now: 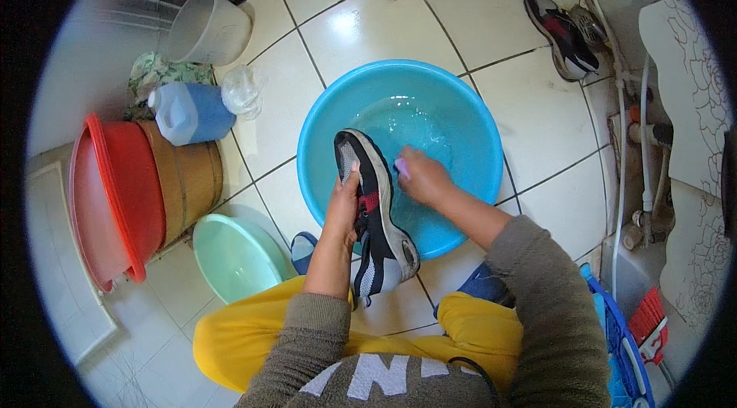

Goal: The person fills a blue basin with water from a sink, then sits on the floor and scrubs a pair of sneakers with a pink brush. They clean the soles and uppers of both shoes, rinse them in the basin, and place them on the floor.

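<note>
A black, grey and white sneaker [377, 201] with a dark red patch is gripped in my left hand [343, 201]. It is turned on its side, toe pointing away from me, over the near left part of a blue plastic basin [305, 137]. Shallow water [414, 114] in the basin shows ripples and bright glints. My right hand [425, 176] is closed around a small purple object [401, 167], mostly hidden by the fingers, just right of the sneaker and apart from it. What kind of object it is cannot be made out.
A matching sneaker [557, 34] lies at the far right by pipes [619, 120]. On the left are a pale green basin [236, 258], red basins [124, 195], a jug of blue liquid [196, 113] and a translucent bucket [213, 28]. A red-bristled brush [646, 316] is at lower right.
</note>
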The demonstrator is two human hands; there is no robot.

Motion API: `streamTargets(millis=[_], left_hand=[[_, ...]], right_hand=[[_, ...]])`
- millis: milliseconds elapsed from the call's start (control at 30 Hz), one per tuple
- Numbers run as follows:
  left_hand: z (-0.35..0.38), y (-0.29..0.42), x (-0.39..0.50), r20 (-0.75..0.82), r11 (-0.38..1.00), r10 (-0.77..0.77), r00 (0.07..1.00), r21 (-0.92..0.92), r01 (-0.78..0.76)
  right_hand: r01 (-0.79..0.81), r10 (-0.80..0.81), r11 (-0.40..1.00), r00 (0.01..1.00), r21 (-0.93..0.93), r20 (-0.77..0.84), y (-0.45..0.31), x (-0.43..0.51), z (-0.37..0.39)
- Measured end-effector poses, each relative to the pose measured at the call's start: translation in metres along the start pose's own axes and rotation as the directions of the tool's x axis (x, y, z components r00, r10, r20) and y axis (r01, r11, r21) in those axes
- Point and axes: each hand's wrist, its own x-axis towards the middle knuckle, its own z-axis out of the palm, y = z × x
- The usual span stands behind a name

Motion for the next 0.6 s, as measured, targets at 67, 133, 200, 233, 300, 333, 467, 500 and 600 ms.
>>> streamTargets(millis=[67,133,200,233,300,333,467,500,600], left_hand=[[0.003,0.005,-0.002,-0.010,0.999,0.032,0.999,-0.035,-0.032],[0.011,0.016,-0.014,-0.038,0.997,0.033,0.999,-0.070,-0.035],[0.018,0.018,-0.017,-0.065,0.999,0.037,0.997,-0.029,-0.039],[0.022,0.012,-0.017,-0.084,0.987,0.140,0.987,0.091,-0.133],[0.028,0.008,-0.019,-0.059,0.983,0.183,0.981,0.044,-0.180],[0.028,0.004,-0.014,-0.099,0.980,0.194,0.976,0.067,-0.188],[0.012,0.009,-0.004,-0.139,0.974,0.225,0.964,-0.007,-0.228],[0.013,0.023,-0.013,-0.125,0.970,0.228,0.966,-0.060,-0.237],[0.015,0.015,-0.011,-0.116,0.967,0.242,0.963,-0.049,-0.249]], right_hand=[[0.111,-0.073,0.974,0.979,0.195,-0.189,-0.027,-0.018,-0.039],[0.243,-0.155,0.927,0.942,0.287,-0.297,-0.054,-0.038,-0.064],[0.370,-0.268,0.888,0.899,0.274,-0.346,-0.077,-0.048,-0.072],[0.357,-0.240,0.895,0.891,0.267,-0.385,-0.082,-0.041,-0.073],[0.328,-0.181,0.908,0.868,0.260,-0.463,-0.085,-0.011,-0.078],[0.317,-0.171,0.905,0.882,0.284,-0.438,-0.084,0.001,-0.086],[0.461,-0.328,0.863,0.821,0.205,-0.467,-0.091,-0.030,-0.063],[0.414,-0.332,0.885,0.881,0.212,-0.338,-0.091,-0.048,-0.055],[0.409,-0.311,0.880,0.880,0.241,-0.358,-0.097,-0.055,-0.062]])
